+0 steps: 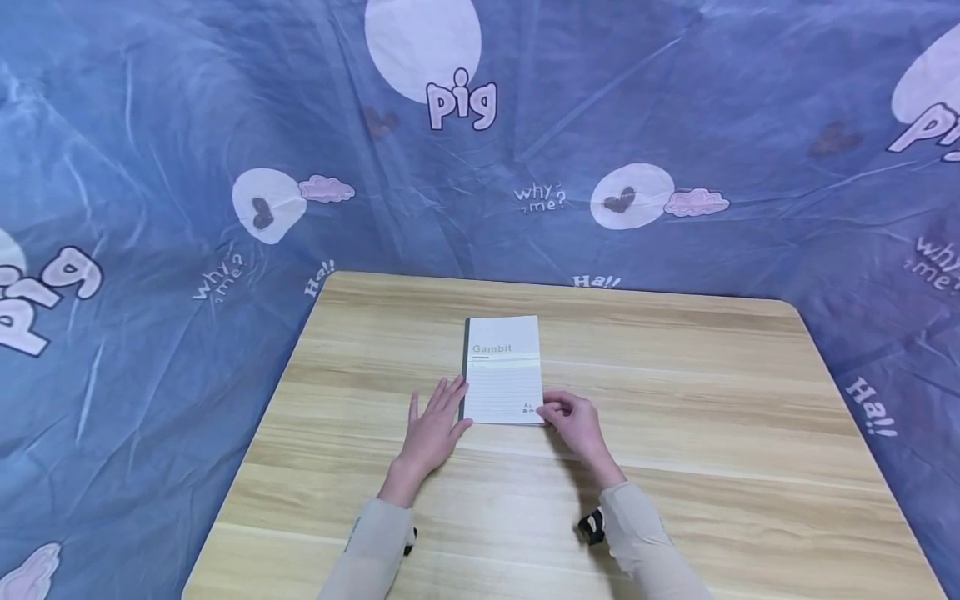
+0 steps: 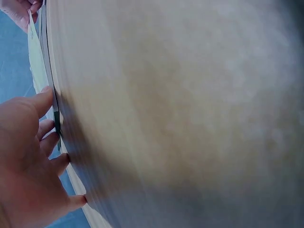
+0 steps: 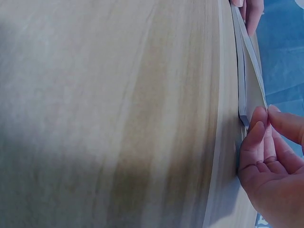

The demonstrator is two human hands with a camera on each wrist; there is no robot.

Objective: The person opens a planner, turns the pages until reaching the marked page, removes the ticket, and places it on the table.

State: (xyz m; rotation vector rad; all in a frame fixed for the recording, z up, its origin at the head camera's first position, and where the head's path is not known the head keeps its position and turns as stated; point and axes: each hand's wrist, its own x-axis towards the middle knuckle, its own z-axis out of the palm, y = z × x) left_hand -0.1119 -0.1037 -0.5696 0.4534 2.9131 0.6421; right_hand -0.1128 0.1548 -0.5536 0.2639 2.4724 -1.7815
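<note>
A white notebook marked "Gambit", with a dark spine along its left side, lies on the wooden table. Spread fingers of my left hand touch the spine side near its lower left corner; in the left wrist view that hand has its fingertips at the notebook's edge and on the tabletop. At the lower right corner, my right hand pinches the front cover. The right wrist view has the cover lifted at a slant from the pages, its corner between thumb and fingers of the right hand.
The wooden table has rounded far corners. A blue printed cloth hangs behind it and along both sides. Black straps show at both wrists, such as the right wrist strap.
</note>
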